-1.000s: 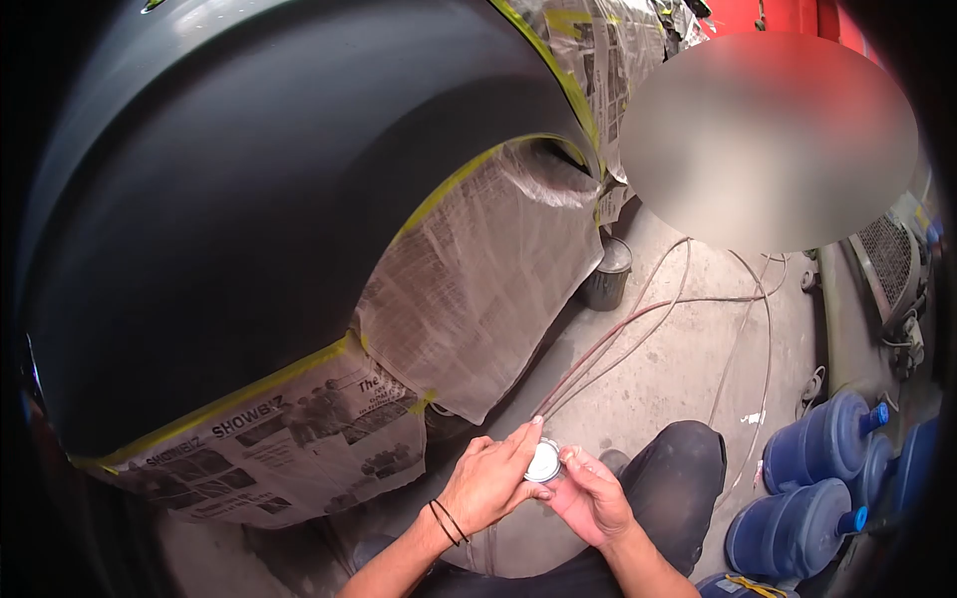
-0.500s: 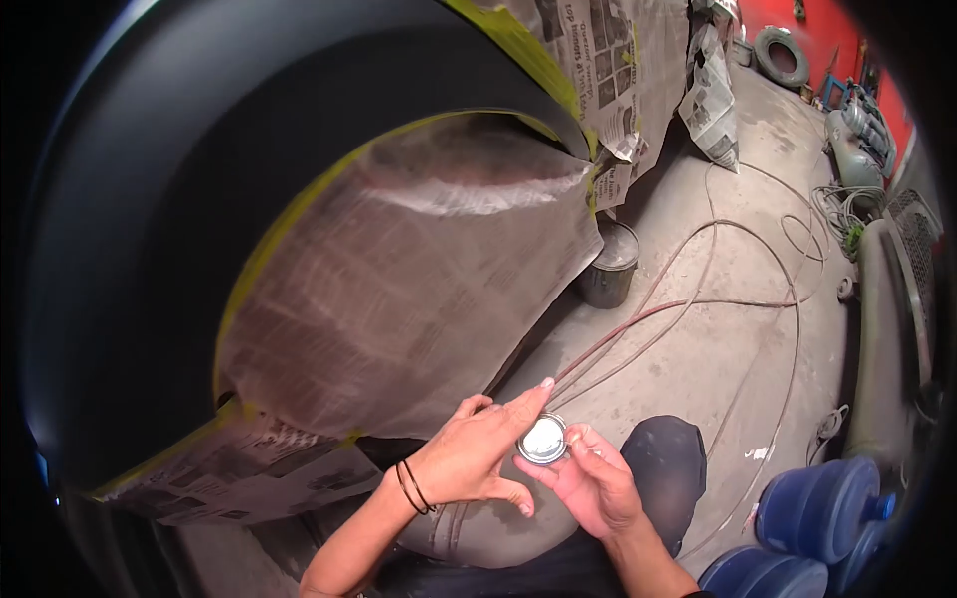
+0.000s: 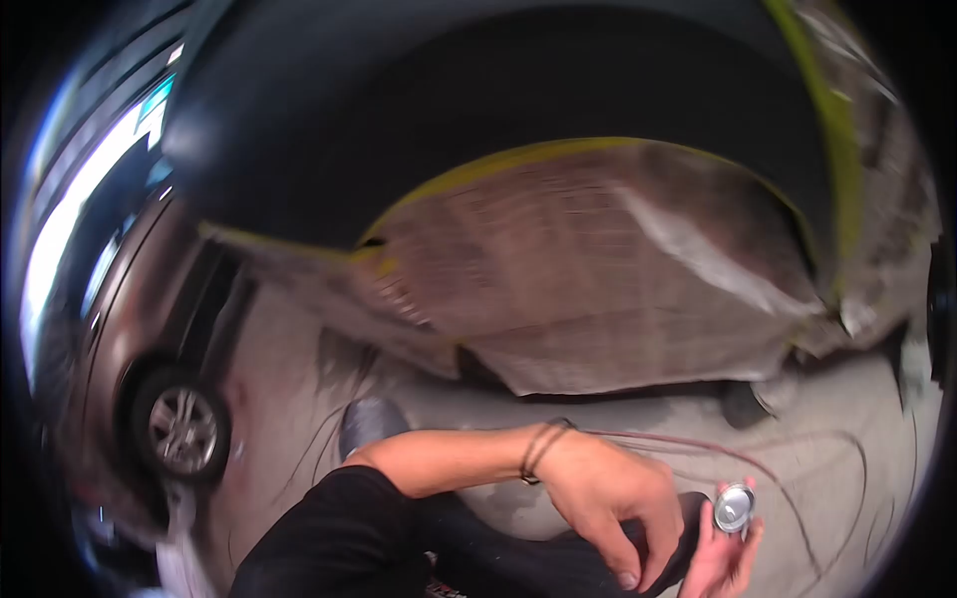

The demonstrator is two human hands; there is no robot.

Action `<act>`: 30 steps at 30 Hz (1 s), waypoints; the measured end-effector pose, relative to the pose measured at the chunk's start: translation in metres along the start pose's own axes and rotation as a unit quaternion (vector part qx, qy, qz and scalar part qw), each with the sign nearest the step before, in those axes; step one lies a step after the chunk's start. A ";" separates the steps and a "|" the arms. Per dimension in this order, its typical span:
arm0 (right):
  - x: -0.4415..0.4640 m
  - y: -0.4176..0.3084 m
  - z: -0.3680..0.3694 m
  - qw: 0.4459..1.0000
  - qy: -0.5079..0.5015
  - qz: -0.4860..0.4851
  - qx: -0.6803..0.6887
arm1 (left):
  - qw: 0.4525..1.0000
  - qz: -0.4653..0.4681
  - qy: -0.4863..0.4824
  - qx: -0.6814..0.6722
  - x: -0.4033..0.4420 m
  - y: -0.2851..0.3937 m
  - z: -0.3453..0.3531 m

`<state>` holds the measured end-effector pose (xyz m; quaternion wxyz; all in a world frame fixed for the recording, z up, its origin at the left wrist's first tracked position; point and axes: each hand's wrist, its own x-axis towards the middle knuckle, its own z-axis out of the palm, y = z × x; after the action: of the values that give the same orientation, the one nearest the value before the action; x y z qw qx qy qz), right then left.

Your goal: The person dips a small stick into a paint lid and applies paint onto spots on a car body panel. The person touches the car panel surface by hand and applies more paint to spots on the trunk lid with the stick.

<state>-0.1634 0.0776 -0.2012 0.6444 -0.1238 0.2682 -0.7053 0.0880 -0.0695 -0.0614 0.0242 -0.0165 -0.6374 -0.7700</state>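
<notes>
Right hand [image 3: 726, 554], low at the right: grasping a small round tin [image 3: 735, 508], thumb to one side of it, fingers to the other. Tin held up in the air, its shiny round face toward the viewer, hose and floor behind it.

Left hand [image 3: 618, 508] nearer the middle, well apart from the tin: released, wrist bent, fingers loosely curled downward, a gap showing between thumb and forefinger. Two dark bands [image 3: 543, 450] round the left wrist; black sleeve [image 3: 319, 538] pushed up the arm. Dark trousers [image 3: 518, 546] under both hands.

Ahead, a dark car panel [image 3: 329, 130] with a curved wheel opening. Opening covered with brownish paper [image 3: 558, 279], yellow tape [image 3: 528, 156] along the curve. Paper's lower edge hangs above the floor [image 3: 274, 389]. Bucket [image 3: 773, 397] below that edge at the right, blurred. Reddish hose [image 3: 718, 451] runs across the floor behind the hands.

Far left: brown car [image 3: 140, 299], its spoked wheel [image 3: 182, 431] facing this way
</notes>
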 end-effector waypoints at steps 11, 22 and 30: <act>0.050 0.007 -0.015 0.987 0.002 0.157 -0.017 | 0.947 0.025 0.014 0.320 0.086 -0.027 -0.055; 0.089 0.039 -0.008 0.977 -0.091 0.176 0.082 | 0.982 0.161 0.093 -0.040 -0.102 -0.025 0.121; 0.078 0.042 0.002 0.974 -0.121 0.162 0.104 | 0.933 0.279 0.202 0.107 -0.081 -0.045 0.156</act>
<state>-0.1378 -0.0002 -0.2354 0.7873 -0.0947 0.1299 -0.5952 0.1659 0.0930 -0.0812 0.3681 -0.0355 -0.6674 -0.6464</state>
